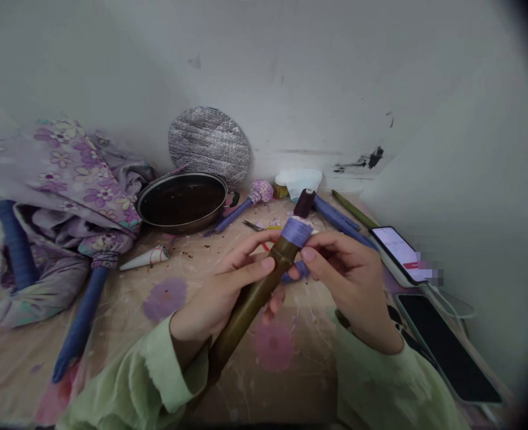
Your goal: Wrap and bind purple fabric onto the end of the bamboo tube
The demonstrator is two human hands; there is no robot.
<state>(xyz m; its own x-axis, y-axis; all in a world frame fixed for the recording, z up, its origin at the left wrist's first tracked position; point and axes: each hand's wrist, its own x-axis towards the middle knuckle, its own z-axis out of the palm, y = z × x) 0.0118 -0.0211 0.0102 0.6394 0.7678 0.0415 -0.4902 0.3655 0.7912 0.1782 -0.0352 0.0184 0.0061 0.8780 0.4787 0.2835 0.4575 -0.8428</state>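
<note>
A brown-green bamboo stick point(246, 304) slants up from the lower middle of the head view. Its upper end is wrapped in a light purple fabric strip point(296, 232). My left hand point(228, 275) is closed around the stick just below the wrapping, thumb lying along the top. My right hand point(353, 278) pinches at the right edge of the wrapped strip, thumb and forefinger together. A bunched purple length point(300, 272) shows beneath the stick, between the hands. Directly behind the wrapped end stands a dark thread spool point(304, 204).
A black pan point(183, 206) and a round silver mat point(209, 143) are by the wall. Floral cloth point(85, 179) and a purple-wrapped stick point(85, 319) lie left, near a white cone point(145, 258). Scissors point(254, 226) lie behind my hands. Two phones point(401, 254) point(450, 349) are right.
</note>
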